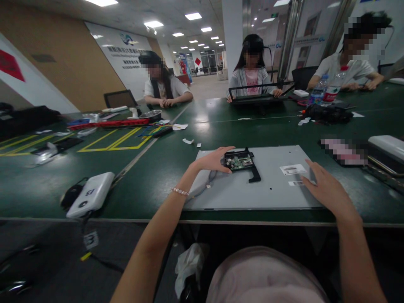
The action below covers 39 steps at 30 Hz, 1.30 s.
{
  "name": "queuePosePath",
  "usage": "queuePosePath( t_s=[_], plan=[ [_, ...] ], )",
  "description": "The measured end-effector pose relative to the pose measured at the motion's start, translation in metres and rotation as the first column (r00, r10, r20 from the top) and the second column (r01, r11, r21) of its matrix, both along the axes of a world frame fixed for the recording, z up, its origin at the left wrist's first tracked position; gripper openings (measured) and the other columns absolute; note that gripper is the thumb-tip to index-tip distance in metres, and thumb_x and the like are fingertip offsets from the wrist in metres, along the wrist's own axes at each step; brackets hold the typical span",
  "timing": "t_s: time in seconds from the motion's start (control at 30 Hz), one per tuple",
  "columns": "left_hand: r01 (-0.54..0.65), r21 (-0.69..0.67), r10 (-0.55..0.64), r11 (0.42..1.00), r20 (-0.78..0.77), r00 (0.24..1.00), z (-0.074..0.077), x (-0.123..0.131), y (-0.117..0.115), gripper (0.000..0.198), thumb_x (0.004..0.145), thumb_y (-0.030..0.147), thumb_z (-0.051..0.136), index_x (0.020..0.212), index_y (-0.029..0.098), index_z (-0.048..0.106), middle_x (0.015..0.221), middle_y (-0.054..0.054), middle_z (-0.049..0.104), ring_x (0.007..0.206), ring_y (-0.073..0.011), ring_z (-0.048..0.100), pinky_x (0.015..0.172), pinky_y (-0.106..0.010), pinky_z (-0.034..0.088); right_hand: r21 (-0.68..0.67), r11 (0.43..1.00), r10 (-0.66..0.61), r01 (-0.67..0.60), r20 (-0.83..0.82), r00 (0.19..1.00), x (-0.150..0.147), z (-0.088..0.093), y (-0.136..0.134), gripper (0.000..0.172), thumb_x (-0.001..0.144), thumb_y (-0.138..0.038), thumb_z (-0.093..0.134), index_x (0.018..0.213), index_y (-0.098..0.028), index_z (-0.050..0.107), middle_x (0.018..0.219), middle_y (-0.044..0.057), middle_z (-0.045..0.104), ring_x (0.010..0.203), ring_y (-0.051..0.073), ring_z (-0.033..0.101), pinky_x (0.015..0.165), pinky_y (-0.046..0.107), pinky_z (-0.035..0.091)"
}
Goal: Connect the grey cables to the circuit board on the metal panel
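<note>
Green table [151,181] stretches wide in a large office room with ceiling lamps [193,16]. On it, the left hand [212,160] takes the left end of a black bracket [255,173] between thumb and fingers; how firmly it presses, I cannot tell. Inside the bracket, just beside these fingers, sits a small circuit board [238,162]. A thin grey cable [202,190] comes out from below the same hand and runs toward the person; whether it is plugged in, the hand hides.

Under the bracket lies a grey metal panel [246,193], flat, between the two hands. Right hand [328,187] is open, with spread fingers touching the panel's right border, near a white label [293,169].

As I judge it, the board is already seated in its bracket, and the bracket is placed on the panel. Fixing is not visible: I see no screwdriver in either hand, and the cable lies loose. So joining and cable arranging seem not yet done.

The panel's long axis goes from left hand to right hand, along the table edge. The bracket's board part is long in nearly the same direction, while its hooked leg, away from the left hand, points toward the person.

Farther left of the left hand rests a white power bank [91,195]. Beyond both hands, three co-workers sit across.
</note>
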<state>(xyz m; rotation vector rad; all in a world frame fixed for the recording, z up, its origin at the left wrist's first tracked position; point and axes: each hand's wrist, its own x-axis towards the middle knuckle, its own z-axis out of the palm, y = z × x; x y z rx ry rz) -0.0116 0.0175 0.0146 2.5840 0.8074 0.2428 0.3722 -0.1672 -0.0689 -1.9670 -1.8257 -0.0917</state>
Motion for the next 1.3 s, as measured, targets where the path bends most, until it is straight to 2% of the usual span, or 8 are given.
queuePosePath(
  t_s=[0.13,0.37,0.87,1.0,1.1,1.17,1.23,1.3],
  plan=[
    [0.067,-0.009,-0.067,0.998,0.003,0.998,0.001,0.012,-0.010,0.108,0.067,0.056,0.075,0.154,0.023,0.020,0.154,-0.013,0.034,0.140,-0.0328,0.033,0.115,-0.047,0.028,-0.009,1.000,-0.001,0.001,-0.004,1.000,-0.001,0.001,-0.001,0.061,0.096,-0.044,0.040,0.148,-0.012,0.035,0.146,0.020,0.046,0.132,0.035,0.047,0.102,0.049,0.046],
    [0.163,-0.091,-0.165,0.982,-0.008,0.986,0.004,0.016,-0.016,0.114,0.066,0.055,0.077,0.155,0.022,0.015,0.158,-0.014,0.024,0.144,-0.0318,0.026,0.118,-0.043,0.023,0.039,0.999,0.027,-0.027,-0.010,1.000,0.004,-0.005,0.002,0.058,0.095,-0.043,0.042,0.147,-0.017,0.038,0.144,0.016,0.049,0.128,0.034,0.051,0.102,0.050,0.046],
    [0.187,-0.058,-0.185,0.981,0.035,0.982,-0.007,0.019,-0.019,0.104,0.071,0.053,0.075,0.154,0.022,0.020,0.157,-0.014,0.026,0.144,-0.0298,0.026,0.119,-0.044,0.021,0.001,1.000,0.028,-0.028,0.020,0.999,0.000,-0.004,-0.001,0.056,0.096,-0.042,0.038,0.144,-0.012,0.041,0.142,0.019,0.050,0.128,0.034,0.051,0.101,0.049,0.047],
    [0.205,-0.052,-0.204,0.977,0.021,0.979,-0.006,0.019,-0.018,0.105,0.071,0.055,0.074,0.154,0.021,0.021,0.158,-0.013,0.025,0.145,-0.0290,0.025,0.120,-0.042,0.021,0.006,0.999,0.042,-0.042,0.027,0.999,0.002,-0.006,0.000,0.056,0.096,-0.043,0.037,0.144,-0.014,0.040,0.141,0.018,0.051,0.126,0.034,0.053,0.101,0.049,0.047],
    [0.116,-0.015,-0.117,0.993,-0.017,0.993,0.000,0.010,-0.010,0.090,0.080,0.057,0.064,0.153,0.022,0.025,0.159,-0.010,0.026,0.146,-0.0255,0.023,0.119,-0.038,0.023,0.012,0.998,0.060,-0.060,0.033,0.998,0.004,-0.009,0.001,0.057,0.096,-0.044,0.038,0.144,-0.014,0.040,0.139,0.018,0.052,0.125,0.034,0.054,0.102,0.049,0.046],
    [-0.028,0.085,0.029,0.996,-0.011,1.000,0.001,-0.004,0.002,0.072,0.088,0.054,0.054,0.150,0.023,0.032,0.157,-0.008,0.031,0.145,-0.0230,0.026,0.118,-0.037,0.024,0.017,0.997,0.071,-0.072,0.035,0.997,0.004,-0.009,0.001,0.056,0.096,-0.044,0.038,0.143,-0.013,0.041,0.139,0.018,0.053,0.125,0.034,0.053,0.103,0.049,0.045],
    [-0.229,0.237,0.227,0.944,0.037,0.973,-0.002,-0.024,0.020,0.056,0.093,0.046,0.046,0.144,0.021,0.042,0.152,-0.009,0.039,0.142,-0.0230,0.033,0.117,-0.040,0.027,0.024,0.997,0.078,-0.079,0.035,0.996,0.004,-0.009,0.001,0.056,0.096,-0.043,0.037,0.142,-0.013,0.042,0.138,0.018,0.053,0.125,0.033,0.053,0.103,0.049,0.044],
    [-0.406,0.364,0.415,0.838,0.058,0.908,-0.008,-0.046,0.039,0.045,0.092,0.036,0.046,0.133,0.017,0.053,0.147,-0.012,0.046,0.136,-0.0264,0.042,0.115,-0.045,0.030,0.030,0.996,0.085,-0.087,0.037,0.996,0.004,-0.009,0.001,0.055,0.096,-0.043,0.037,0.142,-0.013,0.042,0.137,0.018,0.054,0.125,0.033,0.053,0.104,0.049,0.044]
  ],
)
